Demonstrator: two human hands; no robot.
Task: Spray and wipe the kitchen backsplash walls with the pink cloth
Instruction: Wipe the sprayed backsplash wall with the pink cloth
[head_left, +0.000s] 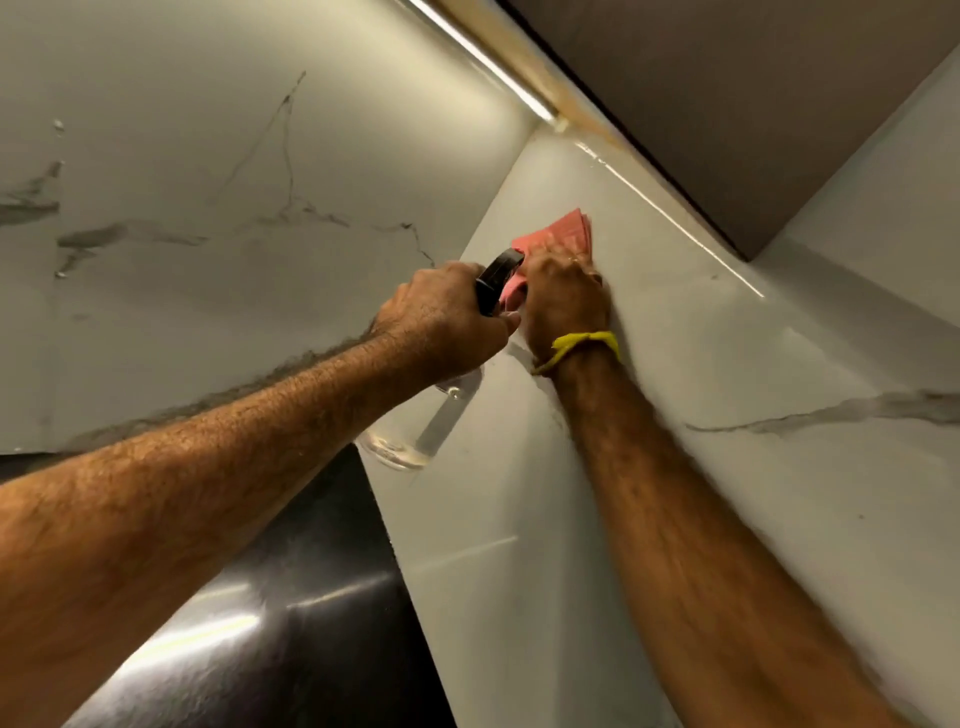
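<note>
My right hand (563, 296) presses a folded pink cloth (563, 234) flat against the white marble backsplash wall (727, 395) on the right, close to the corner. A yellow band sits on that wrist. My left hand (447, 317) grips the neck of a clear spray bottle (415, 431) with a black trigger head (498, 278), held just left of the cloth, its body hanging down below my fist. The back wall (208, 208), also veined marble, meets the right wall in the corner.
A dark glossy countertop (291, 613) lies below both arms. An upper cabinet's brown underside (727, 104) hangs above the cloth, with a lit strip light (483, 57) along its back edge.
</note>
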